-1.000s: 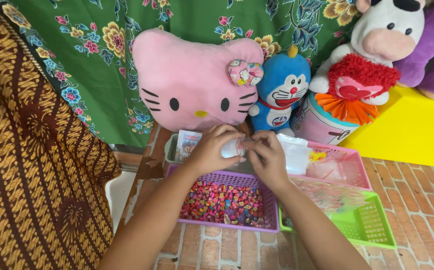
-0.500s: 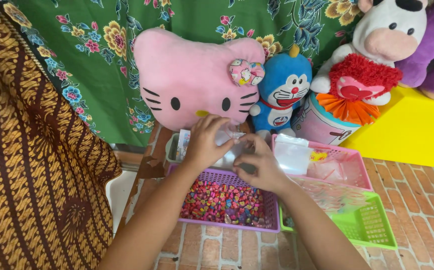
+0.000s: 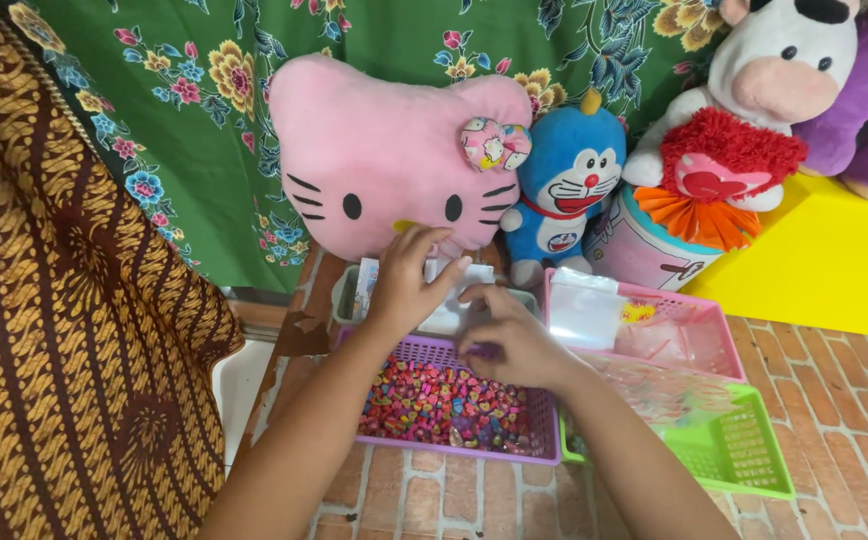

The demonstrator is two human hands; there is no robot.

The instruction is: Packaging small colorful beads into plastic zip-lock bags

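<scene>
hands over the bead basket

left hand rests with fingers loosely curled on a small clear plastic bag, pinching its top edge. right hand sits just beside it, fingers bent downward with the tips close together; whether they grip anything i cannot tell.

directly beneath both hands lies a purple basket filled with small multicoloured beads. as a judgement, the thin, slippery bag could slide from the pinch or tip, since only the fingertips hold it. the bag looks flat, transparent and lightly crumpled.

to the right of the right hand stands a pink basket with more clear packets, and nearer the wrist a green basket. beyond the hands sit a pink cat cushion, a blue cat plush and a cow plush against green floral cloth.
</scene>
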